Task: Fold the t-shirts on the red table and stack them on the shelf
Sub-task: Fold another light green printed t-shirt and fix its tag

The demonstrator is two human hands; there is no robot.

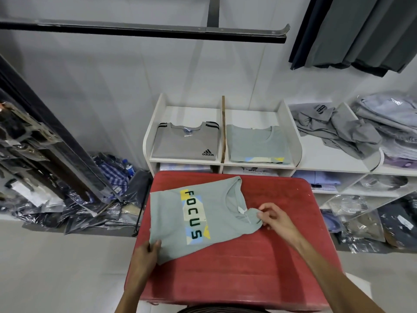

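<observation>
- Right now I see a pale green t-shirt (176, 218) lying partly folded on the red table (259, 267), spread over the far-left part of the top with its hem end toward the left edge and its collar toward the middle.
- The cloth looks like soft, matte knit, and it carries a strip of pale blue, cream and yellow patches with dark block letters reading FOCUS.
- My left hand (146, 251) grips the shirt's near-left corner at the table's left edge, fingers curled over the fabric.
- My right hand (274, 219) pinches a bunched fold of cloth just beside the round neckline, where a small white label shows.
- The table top is a rounded-corner rectangle with a faintly ribbed red surface.
- Beyond the far edge stands a white shelf (291, 141) with curved side panels and a thin wooden divider (223, 129).
- Left of the divider lies a folded grey t-shirt (180, 143) with black shoulder stripes and a small logo.
- Right of it lies a folded pale green t-shirt (255, 143), flat and square.
- Further right on the shelf sits a crumpled heap of grey garments (334, 129).
</observation>
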